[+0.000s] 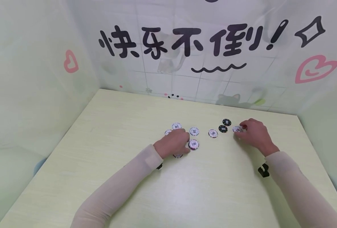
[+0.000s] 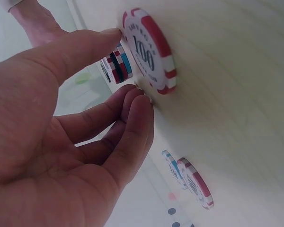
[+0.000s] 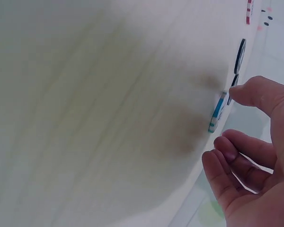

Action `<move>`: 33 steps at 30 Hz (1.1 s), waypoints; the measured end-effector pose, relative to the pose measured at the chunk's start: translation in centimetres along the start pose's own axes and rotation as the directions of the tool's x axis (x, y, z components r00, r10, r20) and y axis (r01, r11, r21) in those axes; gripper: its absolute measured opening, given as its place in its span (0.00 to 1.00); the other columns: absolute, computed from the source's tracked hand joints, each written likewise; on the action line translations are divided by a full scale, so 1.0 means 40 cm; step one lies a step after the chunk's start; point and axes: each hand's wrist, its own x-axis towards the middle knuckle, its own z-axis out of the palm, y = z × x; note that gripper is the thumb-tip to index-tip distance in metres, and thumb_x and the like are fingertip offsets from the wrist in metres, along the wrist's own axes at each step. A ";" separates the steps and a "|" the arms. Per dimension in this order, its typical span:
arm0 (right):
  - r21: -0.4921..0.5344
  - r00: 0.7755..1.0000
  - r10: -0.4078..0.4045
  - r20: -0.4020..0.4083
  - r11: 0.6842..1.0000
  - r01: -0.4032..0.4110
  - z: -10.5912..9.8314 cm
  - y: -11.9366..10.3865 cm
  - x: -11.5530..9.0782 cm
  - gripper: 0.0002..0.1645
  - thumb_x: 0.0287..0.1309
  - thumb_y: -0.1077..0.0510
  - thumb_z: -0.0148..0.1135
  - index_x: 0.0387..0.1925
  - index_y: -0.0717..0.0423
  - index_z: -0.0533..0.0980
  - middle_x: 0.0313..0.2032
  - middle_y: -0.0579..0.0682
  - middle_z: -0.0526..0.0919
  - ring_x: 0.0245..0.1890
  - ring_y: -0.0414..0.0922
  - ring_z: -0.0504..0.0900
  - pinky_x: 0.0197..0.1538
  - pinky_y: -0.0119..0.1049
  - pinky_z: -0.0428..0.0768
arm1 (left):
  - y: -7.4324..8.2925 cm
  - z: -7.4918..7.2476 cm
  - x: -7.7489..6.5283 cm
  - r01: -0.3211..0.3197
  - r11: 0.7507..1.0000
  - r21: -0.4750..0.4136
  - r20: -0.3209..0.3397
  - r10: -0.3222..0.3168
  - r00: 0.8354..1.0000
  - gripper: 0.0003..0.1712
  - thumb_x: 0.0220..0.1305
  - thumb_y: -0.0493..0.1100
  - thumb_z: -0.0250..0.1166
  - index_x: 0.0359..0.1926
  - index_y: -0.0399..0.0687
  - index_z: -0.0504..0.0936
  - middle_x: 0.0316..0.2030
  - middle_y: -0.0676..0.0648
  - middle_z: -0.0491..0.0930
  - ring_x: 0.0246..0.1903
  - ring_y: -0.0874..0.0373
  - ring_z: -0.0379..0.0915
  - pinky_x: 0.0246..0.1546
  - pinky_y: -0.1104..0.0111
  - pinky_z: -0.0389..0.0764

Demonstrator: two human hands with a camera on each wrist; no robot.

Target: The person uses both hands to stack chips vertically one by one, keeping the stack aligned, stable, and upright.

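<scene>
My left hand (image 1: 174,143) is low over a group of poker chips, fingers bent and thumb apart from them. In the left wrist view, its thumb tip is right at the edge of a red-and-white 100 chip (image 2: 149,51) on the table. Beyond the gap between thumb and fingers stands a short chip stack (image 2: 116,66) with a white 100 on top (image 1: 193,144). My right hand (image 1: 254,134) hovers around a blue-and-white 10 chip (image 3: 218,112), thumb at one end and curved fingertips near the other. Two black 100 chips (image 1: 223,129) lie just left of it.
White 10 chips (image 1: 176,126) lie beyond my left hand, another (image 1: 194,131) behind the stack. Between the hands is a white 100 chip (image 1: 213,133). A printed backdrop (image 1: 168,79) rises along the table's (image 1: 200,190) far edge, with pale sheets at both sides.
</scene>
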 end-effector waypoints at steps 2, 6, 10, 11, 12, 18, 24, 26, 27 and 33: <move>-0.002 1.000 0.001 0.010 1.000 -0.001 0.001 0.006 0.002 0.28 0.56 0.48 0.66 0.48 0.68 0.79 0.41 0.62 0.79 0.40 0.57 0.76 0.46 0.54 0.74 | -0.001 -0.002 -0.002 0.003 1.000 -0.005 0.004 -0.003 1.000 0.14 0.59 0.50 0.71 0.36 0.45 0.81 0.29 0.50 0.73 0.28 0.58 0.67 0.25 0.70 0.70; 0.003 1.000 -0.006 0.016 1.000 0.005 0.003 0.019 0.002 0.28 0.56 0.45 0.68 0.46 0.66 0.81 0.40 0.61 0.80 0.39 0.56 0.77 0.43 0.53 0.74 | 0.000 -0.003 -0.003 0.000 1.000 -0.010 0.006 0.000 1.000 0.13 0.59 0.50 0.71 0.35 0.45 0.81 0.29 0.50 0.73 0.28 0.57 0.67 0.26 0.70 0.70; 0.005 1.000 -0.022 0.014 1.000 0.022 0.004 0.029 0.004 0.28 0.56 0.44 0.69 0.47 0.65 0.82 0.38 0.59 0.81 0.38 0.55 0.78 0.41 0.51 0.75 | 0.000 -0.003 -0.001 0.003 1.000 -0.013 0.006 -0.003 1.000 0.13 0.59 0.49 0.71 0.35 0.46 0.81 0.29 0.50 0.73 0.28 0.57 0.67 0.26 0.70 0.70; 0.004 1.000 -0.024 0.012 1.000 0.024 0.005 0.032 0.004 0.28 0.55 0.44 0.69 0.47 0.65 0.82 0.38 0.59 0.81 0.38 0.55 0.78 0.41 0.51 0.75 | 0.000 -0.003 -0.001 0.006 1.000 -0.013 0.006 -0.006 1.000 0.13 0.59 0.50 0.71 0.35 0.46 0.81 0.29 0.50 0.73 0.28 0.57 0.67 0.25 0.70 0.70; 0.004 1.000 -0.025 0.012 1.000 0.025 0.005 0.033 0.005 0.28 0.55 0.44 0.70 0.47 0.64 0.83 0.38 0.59 0.81 0.38 0.55 0.78 0.40 0.51 0.75 | 0.000 -0.003 -0.001 0.008 1.000 -0.014 0.007 -0.008 1.000 0.13 0.59 0.50 0.71 0.34 0.46 0.81 0.29 0.50 0.73 0.28 0.57 0.67 0.25 0.70 0.70; 0.029 0.999 -0.030 0.019 0.999 0.030 0.007 0.029 0.014 0.25 0.56 0.48 0.70 0.46 0.64 0.83 0.39 0.60 0.82 0.39 0.55 0.78 0.42 0.52 0.75 | 0.003 0.001 0.000 0.021 1.000 -0.014 0.007 -0.020 1.000 0.13 0.59 0.49 0.71 0.35 0.45 0.81 0.30 0.50 0.73 0.29 0.57 0.68 0.25 0.70 0.71; 0.065 0.998 0.023 0.050 0.998 -0.026 0.006 0.019 0.018 0.24 0.55 0.48 0.68 0.44 0.66 0.82 0.39 0.59 0.81 0.39 0.55 0.77 0.44 0.51 0.75 | 0.006 0.001 0.001 0.026 1.000 -0.014 0.004 -0.026 1.000 0.12 0.59 0.48 0.71 0.36 0.45 0.81 0.30 0.49 0.73 0.29 0.57 0.68 0.25 0.70 0.71; 0.070 0.998 0.038 0.055 0.997 -0.041 0.006 0.016 0.018 0.25 0.55 0.48 0.68 0.43 0.66 0.82 0.39 0.60 0.80 0.38 0.54 0.77 0.43 0.51 0.75 | 0.007 0.000 0.001 0.023 1.000 -0.013 0.004 -0.023 1.000 0.12 0.59 0.48 0.70 0.35 0.45 0.81 0.30 0.49 0.73 0.28 0.57 0.68 0.25 0.70 0.71; 0.073 0.998 0.042 0.054 0.996 -0.045 0.005 0.015 0.017 0.25 0.55 0.48 0.68 0.43 0.67 0.81 0.39 0.60 0.81 0.38 0.54 0.77 0.43 0.50 0.75 | 0.007 0.001 0.001 0.021 1.000 -0.012 0.004 -0.021 1.000 0.12 0.59 0.48 0.70 0.35 0.45 0.81 0.30 0.50 0.73 0.28 0.57 0.68 0.25 0.70 0.71; 0.099 0.997 0.060 0.043 0.993 -0.064 0.003 0.012 0.014 0.25 0.54 0.49 0.67 0.44 0.66 0.81 0.40 0.60 0.83 0.37 0.54 0.78 0.42 0.49 0.76 | 0.004 0.003 0.002 0.020 1.000 -0.004 0.002 -0.020 1.000 0.13 0.59 0.49 0.70 0.35 0.46 0.81 0.30 0.50 0.74 0.28 0.57 0.68 0.25 0.70 0.71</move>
